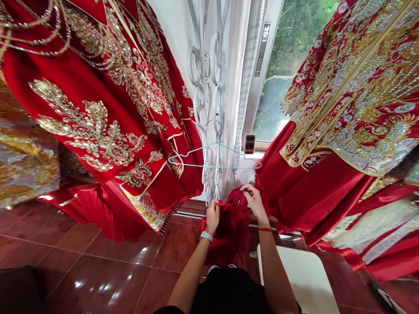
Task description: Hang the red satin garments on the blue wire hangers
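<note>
A dark red garment (231, 233) hangs bunched in front of me, low over the tiled floor. My left hand (212, 216), with a pale watch at the wrist, is closed on a narrow red strip at the garment's upper left edge. On the other side, my right hand (254, 200) pinches the cloth between thumb and fingers; a red band circles that wrist. Above both hands, apart from them, a light blue wire hanger (216, 166) hangs with no garment on it, in front of a white scrollwork grille (214, 65).
Red gowns with gold embroidery (108, 131) hang at the left. At the right hangs a heavily beaded red and gold gown (353, 100) beside a window (278, 87). A white stool (297, 274) stands by my right arm, on the red tiled floor (121, 261).
</note>
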